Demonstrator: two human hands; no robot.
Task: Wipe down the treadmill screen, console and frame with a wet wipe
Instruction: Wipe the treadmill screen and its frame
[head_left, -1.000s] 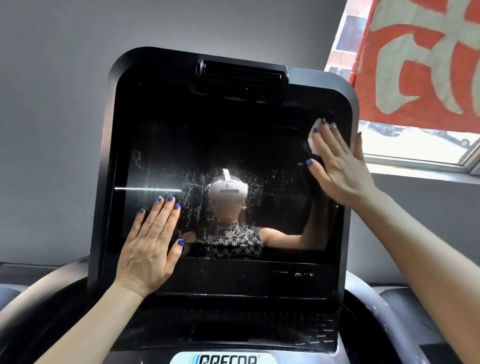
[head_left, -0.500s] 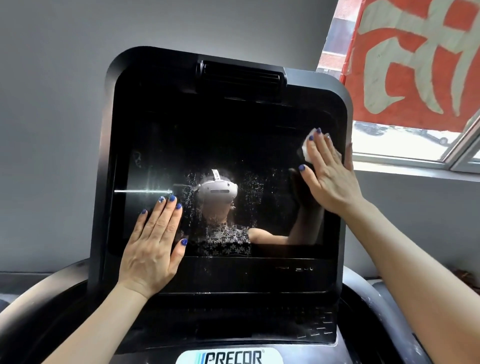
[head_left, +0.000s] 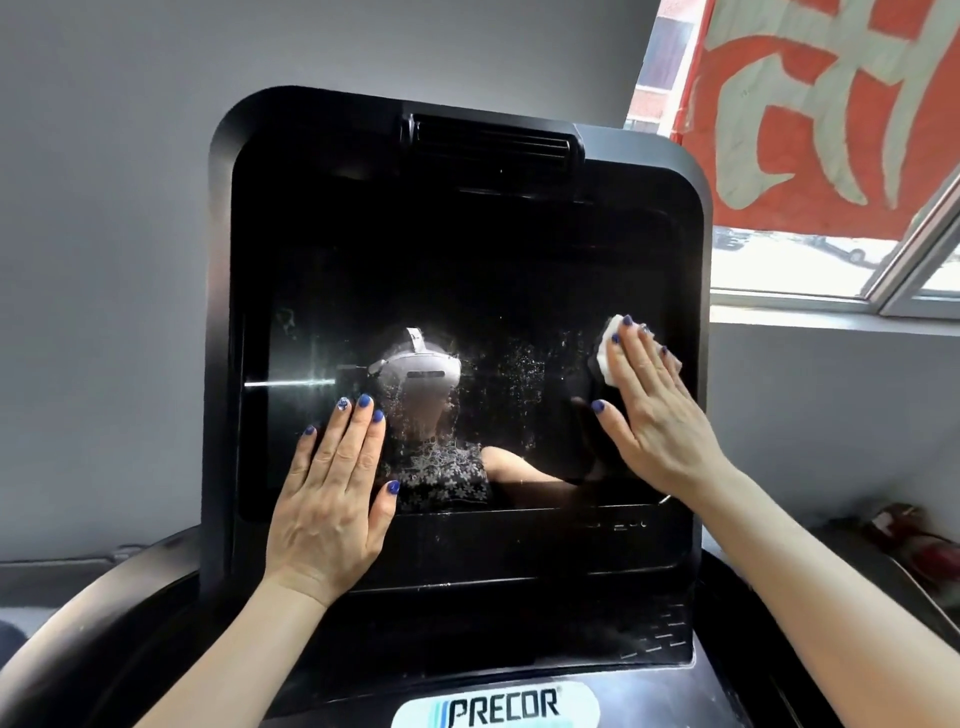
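The treadmill's black screen (head_left: 467, 270) fills the middle of the head view, set in a dark frame (head_left: 221, 312) above the console (head_left: 467, 639). Wet streaks and droplets show across the screen's lower middle. My right hand (head_left: 649, 410) lies flat at the screen's right side, straight fingers pressing a white wet wipe (head_left: 605, 348) against the glass; most of the wipe is hidden under the fingers. My left hand (head_left: 332, 499) rests flat and spread on the screen's lower left corner, holding nothing.
A Precor label (head_left: 501, 706) sits at the console's bottom edge. Curved black handrails (head_left: 104, 613) flank the console. A grey wall stands behind, with a window (head_left: 805, 270) and a red banner (head_left: 831, 104) at the upper right.
My right hand has slid the wipe down the screen's right side, from near the upper right corner to mid-height. My left hand has stayed in place.
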